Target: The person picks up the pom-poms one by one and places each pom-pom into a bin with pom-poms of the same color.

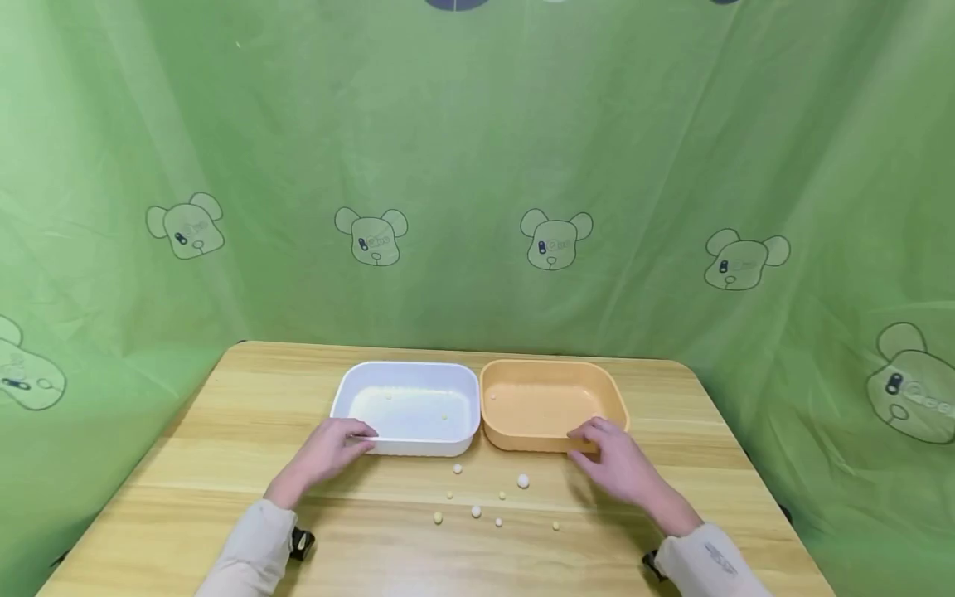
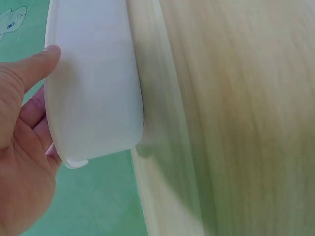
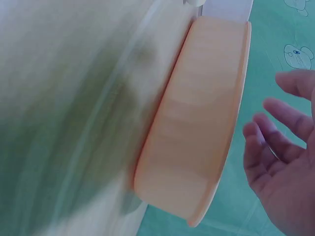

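Observation:
A white plastic box (image 1: 425, 448) and an orange plastic box (image 1: 540, 443) stand side by side on the table. My left hand (image 1: 332, 450) grips the front rim of the white box near its left corner; the left wrist view has the thumb (image 2: 42, 64) on the rim and the fingers partly hidden behind the wall. At the orange box's front right corner hovers my right hand (image 1: 619, 464). In the right wrist view its relaxed fingers (image 3: 290, 118) hold nothing and are apart from the orange wall (image 3: 197, 108).
Several small white and yellow balls, among them a larger white ball (image 1: 523, 481) and a yellow ball (image 1: 438, 518), lie on the wooden table (image 1: 388, 555) before the boxes. Tiny balls lie inside both boxes. A green curtain (image 1: 462, 149) hangs behind and at the sides.

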Action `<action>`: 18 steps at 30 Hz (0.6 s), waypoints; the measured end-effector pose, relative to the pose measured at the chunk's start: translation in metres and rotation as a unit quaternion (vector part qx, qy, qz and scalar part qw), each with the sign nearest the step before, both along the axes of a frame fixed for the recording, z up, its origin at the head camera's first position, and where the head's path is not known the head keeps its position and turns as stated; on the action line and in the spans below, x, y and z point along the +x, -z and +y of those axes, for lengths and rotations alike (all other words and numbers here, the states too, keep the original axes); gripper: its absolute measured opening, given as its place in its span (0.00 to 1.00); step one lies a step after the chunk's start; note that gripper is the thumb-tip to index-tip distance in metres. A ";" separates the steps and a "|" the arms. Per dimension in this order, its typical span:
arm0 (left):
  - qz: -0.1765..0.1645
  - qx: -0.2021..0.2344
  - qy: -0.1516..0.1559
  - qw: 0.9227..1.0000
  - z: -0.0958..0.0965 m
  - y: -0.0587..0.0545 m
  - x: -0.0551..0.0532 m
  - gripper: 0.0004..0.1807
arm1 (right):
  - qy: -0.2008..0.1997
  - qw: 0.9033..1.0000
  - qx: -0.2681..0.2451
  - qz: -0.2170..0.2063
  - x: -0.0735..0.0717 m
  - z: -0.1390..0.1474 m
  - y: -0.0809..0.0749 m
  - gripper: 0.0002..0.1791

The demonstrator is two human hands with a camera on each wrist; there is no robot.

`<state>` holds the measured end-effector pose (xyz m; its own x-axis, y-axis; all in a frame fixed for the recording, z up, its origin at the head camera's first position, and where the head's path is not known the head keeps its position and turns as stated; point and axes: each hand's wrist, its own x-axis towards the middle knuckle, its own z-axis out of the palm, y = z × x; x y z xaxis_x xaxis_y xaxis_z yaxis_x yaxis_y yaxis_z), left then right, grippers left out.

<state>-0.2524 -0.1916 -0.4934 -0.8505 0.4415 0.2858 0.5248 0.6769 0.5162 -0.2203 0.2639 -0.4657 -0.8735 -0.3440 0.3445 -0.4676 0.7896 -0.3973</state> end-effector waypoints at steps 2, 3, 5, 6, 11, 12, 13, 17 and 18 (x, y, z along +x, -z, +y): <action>-0.006 0.006 -0.001 1.000 0.000 0.001 0.000 0.05 | -0.017 0.999 -0.009 -0.029 0.004 0.002 0.000 0.11; -0.009 0.008 -0.002 1.000 0.000 0.001 0.000 0.05 | -0.028 0.999 -0.015 -0.044 0.005 0.003 0.001 0.10; -0.011 0.010 -0.001 1.000 0.001 0.001 -0.001 0.05 | -0.055 0.995 -0.026 -0.077 0.007 0.006 0.002 0.09; -0.013 0.012 -0.001 1.000 0.001 0.001 -0.001 0.05 | -0.067 0.993 -0.030 -0.094 0.008 0.008 0.003 0.08; -0.034 0.021 -0.003 0.999 0.000 0.001 -0.002 0.05 | -0.116 0.973 -0.053 -0.194 0.012 0.011 0.012 0.07; -0.040 0.023 -0.005 0.999 0.000 0.001 -0.001 0.05 | -0.124 0.967 -0.056 -0.214 0.013 0.011 0.014 0.07; -0.044 0.024 -0.008 0.999 -0.001 0.000 -0.001 0.05 | -0.133 0.962 -0.058 -0.233 0.014 0.011 0.017 0.07; -0.056 0.026 -0.014 0.998 -0.001 0.000 -0.002 0.05 | -0.172 0.945 -0.046 -0.273 0.017 0.010 0.026 0.09; -0.057 0.026 -0.014 0.998 -0.001 0.000 -0.002 0.05 | -0.180 0.944 -0.043 -0.274 0.018 0.010 0.028 0.09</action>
<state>-0.2540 -0.1926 -0.4939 -0.8907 0.4035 0.2092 0.4419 0.6615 0.6059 -0.2025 0.2736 -0.4938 -0.7602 -0.6441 -0.0851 -0.4048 0.5720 -0.7134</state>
